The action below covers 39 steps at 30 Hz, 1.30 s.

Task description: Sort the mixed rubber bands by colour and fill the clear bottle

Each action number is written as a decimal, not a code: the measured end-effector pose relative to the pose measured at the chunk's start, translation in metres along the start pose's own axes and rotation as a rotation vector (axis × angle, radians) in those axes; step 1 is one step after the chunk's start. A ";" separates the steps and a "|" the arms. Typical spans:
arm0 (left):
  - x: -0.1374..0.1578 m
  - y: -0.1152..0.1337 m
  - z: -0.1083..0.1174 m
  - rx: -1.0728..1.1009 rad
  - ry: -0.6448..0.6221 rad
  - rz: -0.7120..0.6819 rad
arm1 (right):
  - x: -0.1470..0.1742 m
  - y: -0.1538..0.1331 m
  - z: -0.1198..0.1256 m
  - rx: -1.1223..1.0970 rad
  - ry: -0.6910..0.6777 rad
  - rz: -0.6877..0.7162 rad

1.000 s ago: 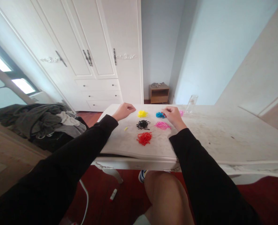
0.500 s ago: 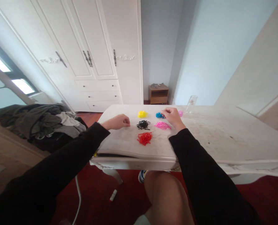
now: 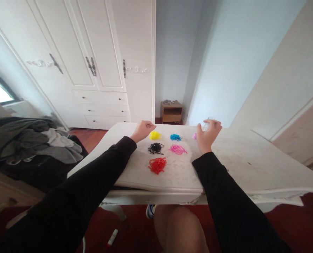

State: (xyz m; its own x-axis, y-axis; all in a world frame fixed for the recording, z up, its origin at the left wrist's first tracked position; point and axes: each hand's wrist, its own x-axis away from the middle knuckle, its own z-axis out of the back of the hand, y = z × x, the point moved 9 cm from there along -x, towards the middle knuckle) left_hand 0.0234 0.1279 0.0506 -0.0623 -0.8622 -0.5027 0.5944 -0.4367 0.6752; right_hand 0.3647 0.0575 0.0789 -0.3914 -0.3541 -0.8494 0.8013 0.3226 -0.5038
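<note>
My left hand is pinched closed just above and left of a small yellow pile; whatever its fingertips hold is too small to make out. Over at the right, my right hand has thumb and fingers spread in front of a clear glass vessel, mostly hidden behind it. Beside the right thumb a pinkish-purple thing is partly covered. Between my hands lie loose piles of thin bands or strips: blue, black, pink and, nearest me, red.
The piles rest on a white table with a curved front edge. A heap of dark clothes is at the left. Behind stand a white wardrobe and a small wooden cabinet. A white tube lies on the red floor.
My right hand has left the blue pile, moved right to the glass vessel and spread its fingers. My left hand has shifted forward and right, toward the yellow pile. The view has tilted slightly.
</note>
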 end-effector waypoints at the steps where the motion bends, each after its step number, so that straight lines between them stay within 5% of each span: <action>1: -0.001 0.000 0.003 0.027 0.069 -0.012 | -0.005 0.010 0.003 0.061 0.012 -0.013; 5: -0.001 0.010 0.002 0.118 0.212 -0.110 | -0.019 0.039 -0.002 0.229 -0.091 -0.034; 11: 0.013 0.026 -0.008 0.179 0.106 -0.232 | -0.018 0.056 -0.023 0.275 -0.245 -0.068; 16: 0.022 0.040 -0.002 0.194 0.133 -0.354 | -0.026 0.046 -0.020 0.177 -0.188 -0.007; 21: 0.032 0.061 -0.003 0.132 0.182 -0.536 | -0.026 -0.011 -0.012 -0.146 -0.152 0.131; 27: 0.050 0.086 -0.003 0.067 0.210 -0.700 | 0.013 -0.113 -0.043 -0.628 -0.456 0.244; 30: 0.050 0.084 0.000 0.078 0.226 -0.669 | 0.025 -0.138 -0.065 -0.735 -0.637 0.239; 35: 0.043 0.070 0.008 0.050 0.278 -0.574 | 0.025 -0.107 -0.096 -0.750 -0.861 0.143; 39: 0.036 0.063 0.006 -0.064 0.241 -0.527 | 0.039 -0.057 -0.113 -0.429 -1.043 0.194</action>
State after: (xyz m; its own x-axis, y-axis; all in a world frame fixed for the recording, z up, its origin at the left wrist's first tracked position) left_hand 0.0536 0.0674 0.0780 -0.1833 -0.4468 -0.8757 0.5805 -0.7681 0.2704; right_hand 0.2524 0.1243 0.0570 0.4487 -0.7568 -0.4752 0.5086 0.6535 -0.5605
